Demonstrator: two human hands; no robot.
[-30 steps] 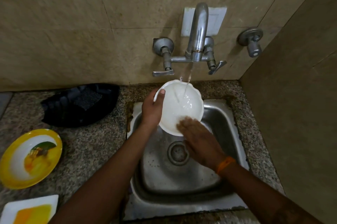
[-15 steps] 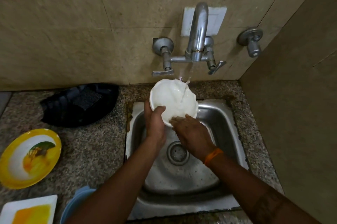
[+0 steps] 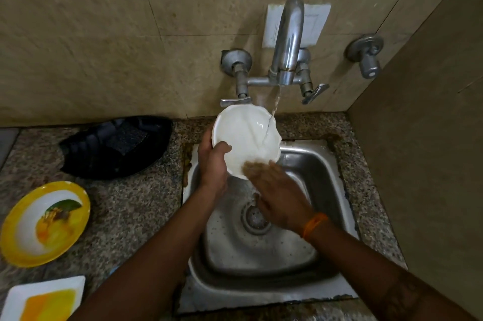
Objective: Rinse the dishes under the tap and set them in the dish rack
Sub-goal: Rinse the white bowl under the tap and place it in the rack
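A white scalloped plate [image 3: 245,135] is held tilted over the steel sink [image 3: 321,171], under the running tap [image 3: 287,41]. Water strikes its right side. My left hand [image 3: 213,164] grips the plate's left rim, thumb on the face. With its fingers straight and blurred, my right hand [image 3: 279,195] rubs the plate's lower edge. A black dish rack [image 3: 115,145] sits on the counter to the left of the sink.
A yellow-rimmed plate [image 3: 44,221] with food smears lies on the granite counter at the left. A white square plate [image 3: 44,299] with yellow residue is at the bottom left. A second wall tap [image 3: 366,57] sticks out at the right, next to the side wall.
The plate has shifted slightly left and tilted under the stream. My right hand has slid back down along its lower edge, rubbing.
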